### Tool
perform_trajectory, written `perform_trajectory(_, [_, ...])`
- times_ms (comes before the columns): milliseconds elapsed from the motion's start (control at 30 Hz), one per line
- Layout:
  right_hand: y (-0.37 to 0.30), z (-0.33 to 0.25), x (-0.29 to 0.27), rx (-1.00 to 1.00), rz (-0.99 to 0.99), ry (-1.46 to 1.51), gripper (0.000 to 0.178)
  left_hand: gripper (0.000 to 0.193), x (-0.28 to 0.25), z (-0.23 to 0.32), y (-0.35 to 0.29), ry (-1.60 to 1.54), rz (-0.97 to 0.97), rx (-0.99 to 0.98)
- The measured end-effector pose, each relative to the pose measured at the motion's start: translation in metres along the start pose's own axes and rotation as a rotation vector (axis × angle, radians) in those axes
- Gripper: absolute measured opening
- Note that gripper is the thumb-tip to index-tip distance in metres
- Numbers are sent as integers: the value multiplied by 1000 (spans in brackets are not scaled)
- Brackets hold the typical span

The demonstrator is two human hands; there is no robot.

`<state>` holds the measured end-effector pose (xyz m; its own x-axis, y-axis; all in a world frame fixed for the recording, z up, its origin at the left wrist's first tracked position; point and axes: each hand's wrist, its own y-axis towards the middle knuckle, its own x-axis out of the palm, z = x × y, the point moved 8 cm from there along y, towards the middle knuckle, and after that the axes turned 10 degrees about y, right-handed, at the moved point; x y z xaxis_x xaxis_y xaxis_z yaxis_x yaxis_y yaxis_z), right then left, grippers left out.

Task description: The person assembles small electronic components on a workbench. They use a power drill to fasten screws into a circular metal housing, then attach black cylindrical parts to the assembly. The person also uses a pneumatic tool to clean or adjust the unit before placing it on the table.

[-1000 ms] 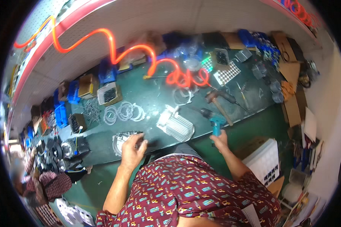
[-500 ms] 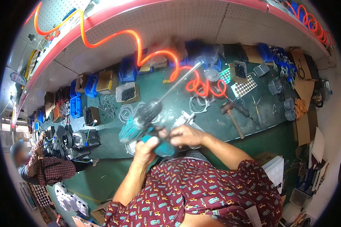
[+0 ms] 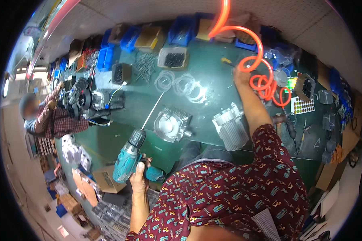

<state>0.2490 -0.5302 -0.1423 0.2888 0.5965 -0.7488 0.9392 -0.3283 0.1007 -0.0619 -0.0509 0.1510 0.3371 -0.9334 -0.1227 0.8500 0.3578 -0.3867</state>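
Note:
My left hand is wrapped around the handle of a teal cordless drill. Its long thin bit points up and away, over the edge of the green bench. Stretched far across the bench, my right hand is beside the loops of an orange coiled hose. Those loops partly cover its fingers, so I cannot make out what they grip. Between my arms lie a round-mouthed cast metal housing and a finned metal housing. Behind them are clear coiled rings.
Blue bins and boxes of dark small parts line the back. Long screws lie loose at the left. A hammer and screwdriver rest at the right. Another person works at the far left.
My left hand has carried the drill down and left, off the bench's edge. My right hand has left the drill and reached far forward to the hose. The view has shifted, uncovering both metal housings.

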Motion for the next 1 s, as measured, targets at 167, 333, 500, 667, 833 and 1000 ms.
perform_trajectory(167, [4, -10, 12, -59, -13, -150, 11, 46, -23, -11, -26, 54, 89, -80])
perform_trajectory(333, [-3, -54, -5, -46, -87, 5, 22, 50, -25, -6, -28, 197, 95, -14])
perform_trajectory(500, [-86, -129, -11, 528, -429, 1192, 23, 46, -40, -17, -14, 249, 18, 12])
perform_trajectory(667, [-177, -209, -28, 561, -639, 1533, 17, 44, -36, -22, 20, 200, -110, 10])
perform_trajectory(833, [-222, -252, -32, 658, -678, 1710, 21, 46, -42, -17, 53, 217, -237, 46])
perform_trajectory(1000, [-231, -284, -39, 587, -580, 1815, 20, 44, -51, -17, 74, 160, -403, 81])
